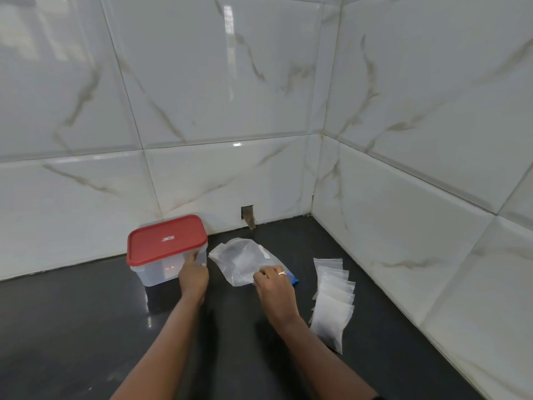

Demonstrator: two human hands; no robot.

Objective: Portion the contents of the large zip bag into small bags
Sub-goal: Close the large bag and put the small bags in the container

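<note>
Now hands (193, 277) (275, 287) hold container (167, 241) (seemingly, zip bag (242, 259))

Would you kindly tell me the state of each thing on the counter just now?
Container: upright, lid on, held at its corner by the left hand.
Large bag: lying crumpled, looks nearly empty, pinched by the right hand.
Small bags: filled, lying overlapped in a row.

Soft even light, fairly bright — nothing blown out. Window reflection streaks the glossy wall tiles (219, 82) high up; a small glint sits on the dark counter (72, 327) too. Shadows on it weak, soft-edged. Wide-angle lens bends the tile lines near the edges — my view goes slightly smeary there, centre reasonably sharp.
</note>
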